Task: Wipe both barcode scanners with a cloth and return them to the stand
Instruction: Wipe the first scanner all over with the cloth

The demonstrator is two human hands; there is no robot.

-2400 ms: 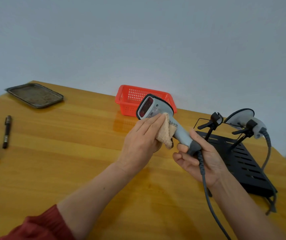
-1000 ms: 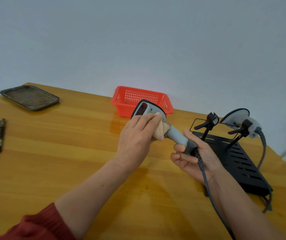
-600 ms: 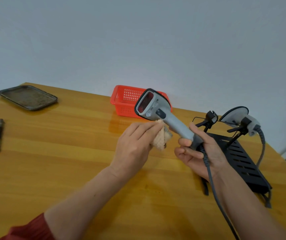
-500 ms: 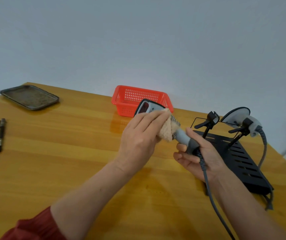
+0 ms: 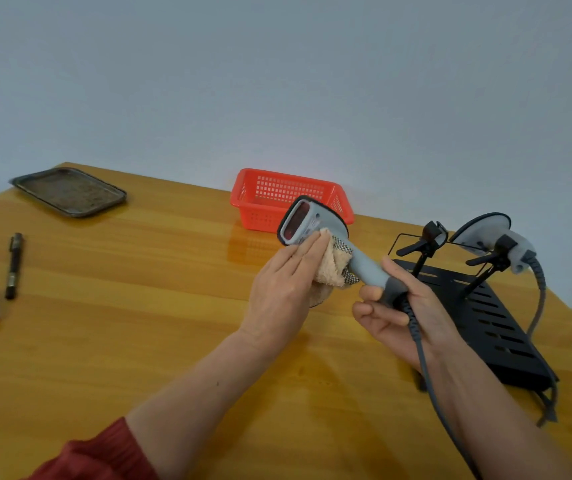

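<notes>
Scanner [image 5: 315,221] held over table [image 5: 139,323], just left of stand [image 5: 485,313], handle end gripped in my curled right hand [image 5: 398,306] to leave the head free, where flat fingers of my left hand [image 5: 284,285] press cloth [image 5: 334,268] against its neck.

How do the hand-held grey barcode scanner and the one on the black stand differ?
The held grey scanner is off the black stand, its handle gripped by the right hand; the docked grey scanner sits cradled on it. The left hand presses a beige cloth on the held grey scanner; the docked grey scanner is untouched. Both are grey and corded.
</notes>
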